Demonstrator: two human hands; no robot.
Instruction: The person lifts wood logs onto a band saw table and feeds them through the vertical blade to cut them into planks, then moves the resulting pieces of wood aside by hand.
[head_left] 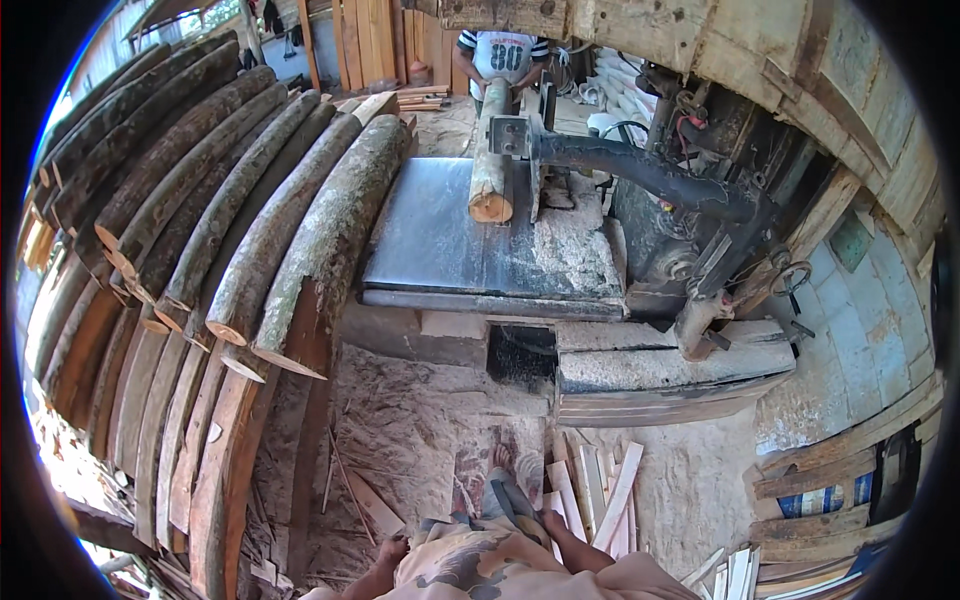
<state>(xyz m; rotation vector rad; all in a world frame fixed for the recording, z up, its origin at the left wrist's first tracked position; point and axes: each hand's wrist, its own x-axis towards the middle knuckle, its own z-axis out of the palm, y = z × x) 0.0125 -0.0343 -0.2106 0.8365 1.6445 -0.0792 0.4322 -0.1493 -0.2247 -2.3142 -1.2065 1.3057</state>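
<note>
Where the metal saw table (440, 230) stretches ahead of the standing person, a short log (490, 197) lies lengthwise on it, its near cut end set back from the table's front edge and its far end before a co-worker (503, 62). Bare metal lies open to the log's left; to its right, heaped sawdust (580, 250) covers much of the surface, and a dark curved arm (650, 168) reaches in from the machine. The left hand (393, 548) and right hand (553, 522) are lowered at either side of the body, well apart from each other and from the log; whether their fingers are spread or curled cannot be told. Pale wood strips (592, 490) lie near the right hand, a slat (375, 505) near the left. Stacked logs (320, 240) bound the left side; open floor (400, 400) separates them from a dark recess (521, 357) below the table's front edge.
</note>
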